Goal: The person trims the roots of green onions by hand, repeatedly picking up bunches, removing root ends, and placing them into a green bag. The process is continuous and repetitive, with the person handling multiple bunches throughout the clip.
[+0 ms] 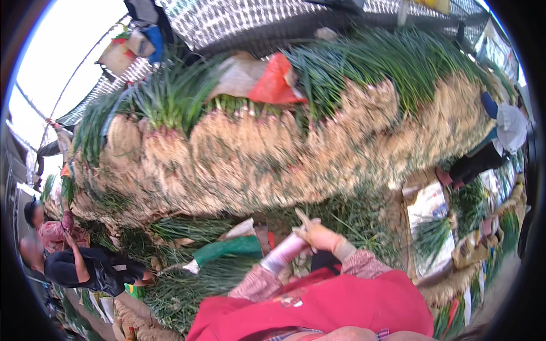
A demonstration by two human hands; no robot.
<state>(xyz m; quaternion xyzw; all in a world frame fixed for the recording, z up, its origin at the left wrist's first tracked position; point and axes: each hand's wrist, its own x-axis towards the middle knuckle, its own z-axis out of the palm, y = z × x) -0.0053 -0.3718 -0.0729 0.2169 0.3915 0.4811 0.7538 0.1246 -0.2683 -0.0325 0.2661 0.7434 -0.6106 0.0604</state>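
My left hand (305, 228) and my right hand (320, 237), both apparently gloved, meet in front of my red apron. The right hand lies against the left hand or its wrist, and a pale finger points up. Whether either holds something is blurred. Beyond them rises a long heap of green onions (239, 149), with pale roots facing me and green tops (384, 55) behind. Loose green leaves (362, 217) lie on the ground by my hands. A green cloth or sack (228, 250) lies left of my forearms.
Two people (81, 264) are close together at the left. Another person (482, 157) bends at the heap's right end. A white sheet (431, 221) with a bunch of green onions (433, 236) lies at the right. A red and pale sack (277, 81) covers part of the heap.
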